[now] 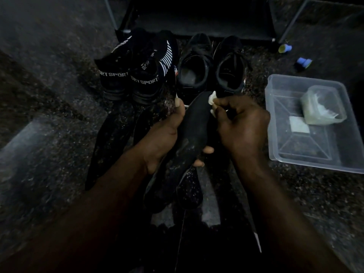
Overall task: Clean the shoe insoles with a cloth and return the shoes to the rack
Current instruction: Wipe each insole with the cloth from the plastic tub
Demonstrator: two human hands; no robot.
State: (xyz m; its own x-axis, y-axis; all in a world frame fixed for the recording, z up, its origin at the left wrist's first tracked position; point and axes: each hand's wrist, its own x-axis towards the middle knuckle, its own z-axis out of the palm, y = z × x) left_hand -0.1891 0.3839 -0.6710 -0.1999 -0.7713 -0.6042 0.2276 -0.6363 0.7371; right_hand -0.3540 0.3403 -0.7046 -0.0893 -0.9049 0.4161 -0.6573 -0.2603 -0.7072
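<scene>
Before the rack [202,26], both shoe pairs wait on the floor. My left hand [163,134] grips the insole [195,123] mid-air; my right hand [242,123] pinches the cloth [212,100] against its toe. Wiping step; next, I'd stroke heelward.

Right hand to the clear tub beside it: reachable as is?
Probably yes, once freed. The clear tub sits on the floor just right of the right hand, nothing between them. But that hand is pinching a white cloth against the insole.
</scene>
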